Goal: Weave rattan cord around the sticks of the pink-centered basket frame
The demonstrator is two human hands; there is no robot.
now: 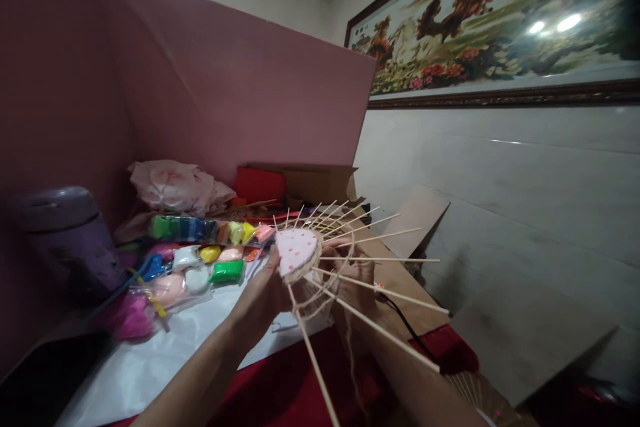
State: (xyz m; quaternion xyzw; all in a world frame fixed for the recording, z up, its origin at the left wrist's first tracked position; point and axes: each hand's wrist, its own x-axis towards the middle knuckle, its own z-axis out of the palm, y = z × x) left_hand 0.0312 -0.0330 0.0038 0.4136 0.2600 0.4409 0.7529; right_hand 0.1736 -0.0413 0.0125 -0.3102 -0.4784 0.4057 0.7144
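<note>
A half-finished stick-and-twine weaving is held up in front of me. Its pad (299, 252) is pale pink with small red marks, edged in twine, and thin wooden sticks (385, 259) fan out from it. My left hand (273, 277) grips the pad's left edge, thumb on the near face. Behind the sticks on the right, my right hand (359, 273) has its fingers bent at the twine ring (353, 240); the sticks partly cover them. A loose strand of twine (351, 360) dangles below that hand.
Bags of coloured clay (227, 271) lie on a white sheet (200, 340) at left, beside a purple bottle (75, 240). A crumpled pink bag (180, 185) and a red item (260, 185) sit behind. Cardboard (407, 290) and a black cord (407, 323) lie at right.
</note>
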